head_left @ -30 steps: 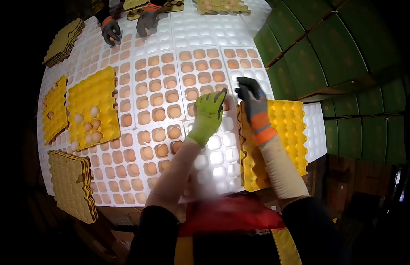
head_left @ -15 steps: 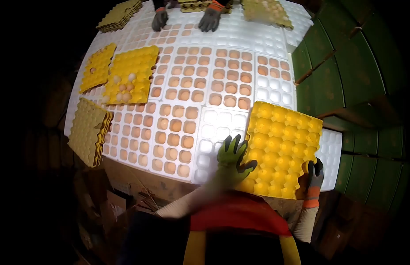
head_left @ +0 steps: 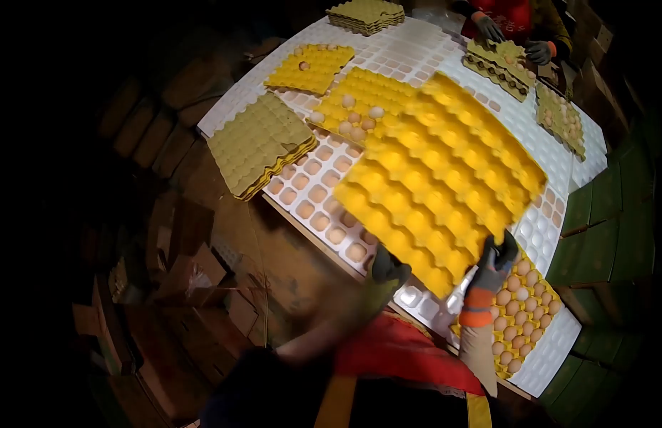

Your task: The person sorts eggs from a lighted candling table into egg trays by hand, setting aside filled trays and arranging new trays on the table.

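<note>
A yellow egg tray (head_left: 445, 178) without eggs is held up and tilted over the white foam trays (head_left: 327, 203). My right hand (head_left: 496, 260), in a grey and orange glove, is closed on its near right edge. At its near left corner is my left hand (head_left: 388, 274), blurred, its gloved fingers closed round the edge. Below and right of my right hand lies a yellow tray full of brown eggs (head_left: 520, 314). Behind the lifted tray, another yellow tray (head_left: 374, 89) bears several eggs.
A stack of grey-green trays (head_left: 260, 143) sits at the table's left edge, another stack (head_left: 365, 14) at the far end. A co-worker's gloved hands (head_left: 513, 39) are at the far right by trays (head_left: 498, 64). Green boxes (head_left: 588, 221) line the right side.
The empty yellow tray has been lifted and moved left, uncovering a tray full of eggs. Both my hands have taken hold of it. The view has turned left.
</note>
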The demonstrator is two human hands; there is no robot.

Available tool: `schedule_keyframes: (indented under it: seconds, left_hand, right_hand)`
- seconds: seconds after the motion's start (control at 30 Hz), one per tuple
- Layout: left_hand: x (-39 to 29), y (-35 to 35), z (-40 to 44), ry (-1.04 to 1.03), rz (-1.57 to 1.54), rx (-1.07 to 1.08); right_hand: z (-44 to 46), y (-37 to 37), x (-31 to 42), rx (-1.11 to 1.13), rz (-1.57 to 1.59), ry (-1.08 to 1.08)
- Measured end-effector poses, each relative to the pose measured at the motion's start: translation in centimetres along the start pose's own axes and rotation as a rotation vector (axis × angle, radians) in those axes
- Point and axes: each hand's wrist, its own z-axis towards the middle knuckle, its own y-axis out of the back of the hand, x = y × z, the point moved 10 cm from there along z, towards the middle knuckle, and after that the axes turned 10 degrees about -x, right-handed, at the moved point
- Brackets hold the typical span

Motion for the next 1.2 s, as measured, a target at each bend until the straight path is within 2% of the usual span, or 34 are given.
schedule_keyframes:
  seconds: [0.03,0.07,0.13,0.2,0.27,0.33,0.37,0.4,0.47,0.57,0.63,0.7,0.73,0.8,0.87,0.9,0.93,0.97,1.0,1.03,1.07,1.13,1.17,1.2]
  left_hand:
    - [-2.3,3.5,1.7,0.075,0.137,-0.322]
    - [-4.8,7.1,2.3,0.150,0.273,-0.641]
    - [-11.0,15.4,5.6,-0.139,0.309,-0.722]
    - [-17.6,25.1,8.8,-0.351,0.375,-0.798]
    - [-22.7,34.2,12.1,-0.423,0.479,-0.801]
    - [-25.7,40.1,14.8,-0.422,0.646,-0.725]
    - [-24.9,44.9,16.2,-0.216,0.676,-0.777]
    - [-24.3,47.4,16.7,-0.099,0.636,-0.812]
    - [-23.2,55.1,18.5,0.151,1.108,-0.803]
    - [-22.2,59.3,20.1,0.070,1.003,-0.665]
    - [-22.0,62.0,20.7,-0.022,1.098,-0.530]
    - [-22.3,62.8,21.3,-0.077,1.647,-0.286]
    - [-21.9,62.0,21.3,-0.151,2.184,-0.021]
    - [-22.6,59.5,20.1,-0.225,1.985,-0.083]
    - [-22.3,60.4,19.6,-0.217,2.145,-0.110]
    - [-21.3,61.5,19.7,0.020,1.709,-0.248]
    - [-20.3,62.6,19.4,0.165,1.035,-0.481]
    - [-19.3,63.6,18.8,0.215,0.578,-0.711]
    - [-19.4,66.2,19.7,0.151,0.645,-0.687]
    - [-20.5,67.2,19.4,0.138,0.785,-0.776]
    - [-22.3,65.5,19.8,-0.102,1.442,-0.516]
    - [-22.4,62.6,19.3,-0.580,1.519,-0.269]
    - [-22.1,63.0,20.4,-0.582,1.520,-0.258]
    - [-22.2,64.3,21.3,-0.475,1.494,-0.311]
  right_hand:
    - [-2.7,-5.4,1.1,0.031,0.188,-0.125]
    - [-4.8,-10.2,1.7,0.160,0.160,-0.031]
    - [-9.8,-17.8,4.8,0.497,0.232,-0.171]
    - [-14.5,-22.0,6.6,0.687,0.328,-0.375]
    - [-16.1,-22.6,8.6,0.789,0.252,-0.005]
    - [-17.3,-21.2,7.1,0.748,0.260,0.059]
    - [-17.7,-20.9,4.2,0.786,0.191,-0.185]
    - [-18.5,-20.1,1.4,0.810,0.122,-0.430]
    - [-17.7,-18.0,-1.3,0.750,0.072,-0.385]
    - [-15.0,-13.4,-3.6,0.688,-0.005,-0.385]
    - [-12.9,-9.5,-3.5,0.600,-0.045,-0.372]
    - [-10.9,-5.3,-3.0,0.467,-0.099,-0.342]
    - [-10.1,-3.0,-3.1,0.438,-0.163,-0.313]
    - [-9.3,0.9,-2.1,0.305,-0.118,-0.372]
    - [-8.8,5.2,-2.1,0.174,-0.187,-0.420]
    - [-8.6,7.2,-2.1,0.112,-0.202,-0.424]
    - [-8.3,8.5,-0.8,0.110,-0.260,-0.381]
    - [-8.4,10.2,-0.2,0.066,-0.283,-0.365]
    - [-8.4,11.6,-0.3,0.035,-0.296,-0.346]
    - [-8.3,12.9,-0.1,0.019,-0.356,-0.239]
    - [-8.5,14.1,0.3,-0.009,-0.371,-0.246]
    - [-9.0,15.5,0.4,-0.037,-0.405,-0.284]
    - [-9.4,16.1,0.3,-0.047,-0.415,-0.278]
    - [-9.6,16.7,-0.1,-0.049,-0.413,-0.285]
